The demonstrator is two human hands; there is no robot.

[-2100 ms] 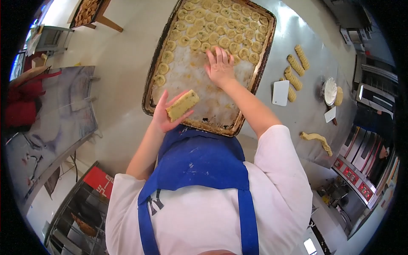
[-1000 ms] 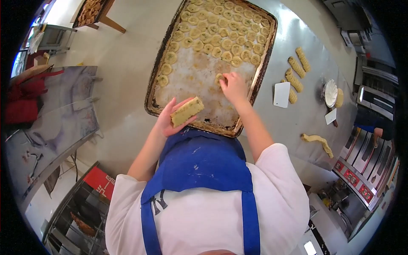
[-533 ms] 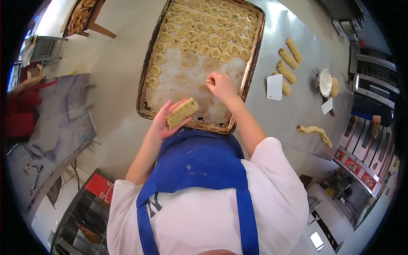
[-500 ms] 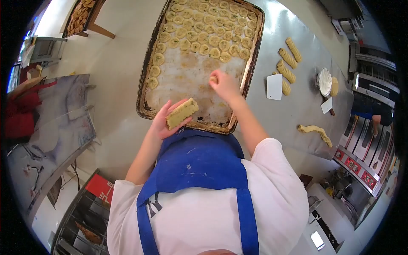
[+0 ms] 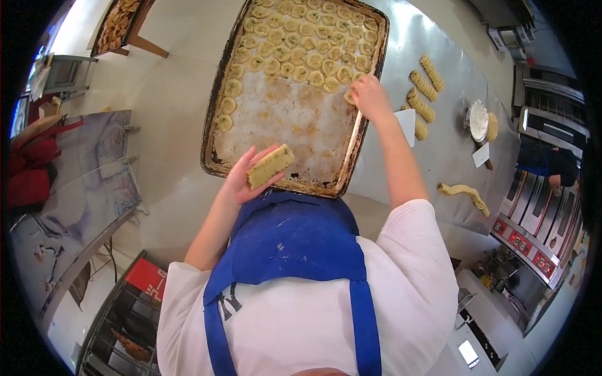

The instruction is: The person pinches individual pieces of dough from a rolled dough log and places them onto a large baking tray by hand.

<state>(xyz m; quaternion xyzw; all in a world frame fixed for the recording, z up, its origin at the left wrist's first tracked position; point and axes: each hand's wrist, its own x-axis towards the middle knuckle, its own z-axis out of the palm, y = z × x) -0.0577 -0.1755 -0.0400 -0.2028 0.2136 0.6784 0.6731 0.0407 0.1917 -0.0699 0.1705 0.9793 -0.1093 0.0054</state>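
Note:
My left hand [image 5: 241,178] is closed around a short log of pale dough [image 5: 271,167] flecked with green, held over the near left part of the baking tray [image 5: 216,168]. At the tray's right side, my right hand [image 5: 371,99] pinches a round dough slice [image 5: 349,98] at or just above the tray surface; my fingers partly cover it. Several rows of flat dough rounds [image 5: 307,44] fill the far part of the tray, with a few more down its left side. The near part shows bare, browned metal.
On the steel table [image 5: 401,175] to the right lie several sliced dough logs [image 5: 424,86], a white scraper [image 5: 406,125], a white bowl [image 5: 478,120] and a twisted dough strip [image 5: 465,194]. Another person [image 5: 552,166] stands by the ovens [image 5: 523,244] at far right.
My right hand has moved right and away from me, from over the tray's middle to its right edge, with the dough slice. My left hand has stayed nearly still with the dough log.

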